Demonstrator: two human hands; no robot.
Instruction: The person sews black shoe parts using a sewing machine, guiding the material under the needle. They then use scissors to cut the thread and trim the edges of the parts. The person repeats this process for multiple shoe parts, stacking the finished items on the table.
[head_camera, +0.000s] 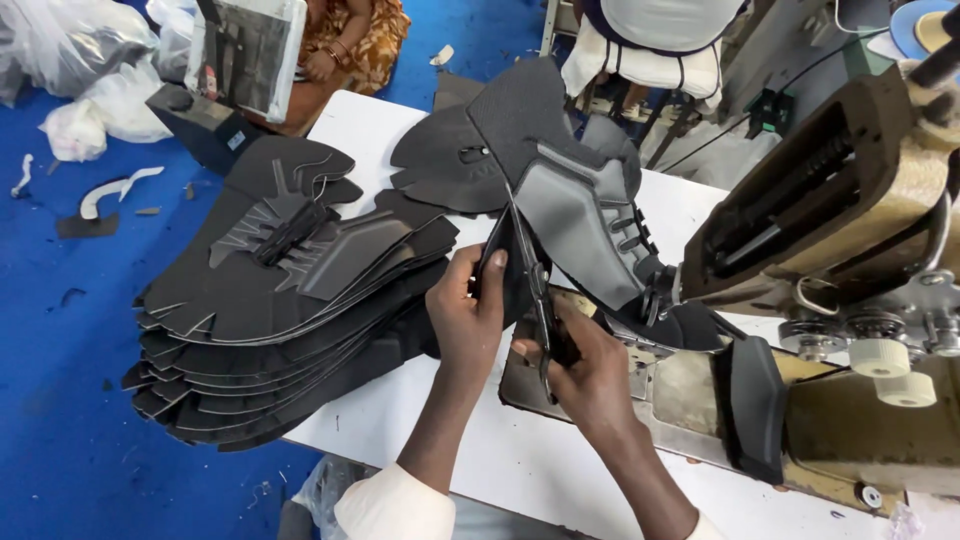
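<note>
My left hand (466, 312) pinches the near edge of a black and grey shoe upper piece (572, 205) that stands up on edge in front of the sewing machine. My right hand (590, 372) grips a pair of dark scissors (535, 280), their blades pointing up along the edge of that piece, close to my left fingers. To the left lies a tall stack of similar flat black shoe uppers (285, 300) on the white table (500, 450).
An industrial sewing machine (850, 230) fills the right side, with its metal bed (690, 400) under my right hand. Another person sits at the far end of the table. Plastic bags (90, 70) and scraps lie on the blue floor (70, 400).
</note>
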